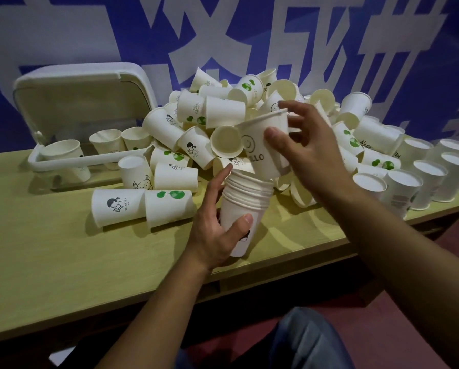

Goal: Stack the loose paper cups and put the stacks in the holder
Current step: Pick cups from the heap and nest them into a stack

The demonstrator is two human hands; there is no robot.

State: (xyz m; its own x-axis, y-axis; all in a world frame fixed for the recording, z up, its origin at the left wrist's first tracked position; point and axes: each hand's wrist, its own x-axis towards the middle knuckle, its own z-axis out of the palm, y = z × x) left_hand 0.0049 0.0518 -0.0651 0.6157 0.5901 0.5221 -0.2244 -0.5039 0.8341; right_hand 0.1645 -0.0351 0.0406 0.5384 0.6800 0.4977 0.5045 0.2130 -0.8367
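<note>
L hand (217, 230) grips upright stack (243, 209); just above, R hand (310, 145) pinches tilted cup (267, 147), base prob. over stack mouth.

Yellow-green table (50, 249); blue-and-white wall banner (249, 30); perhaps reddish floor (382, 310).

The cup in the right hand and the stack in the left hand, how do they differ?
The cup is single, tilted, with a smiley print; the stack is many nested cups, nearly upright. The right hand pinches the cup near its rim; the left hand wraps the stack's base. Both are white paper.
</note>
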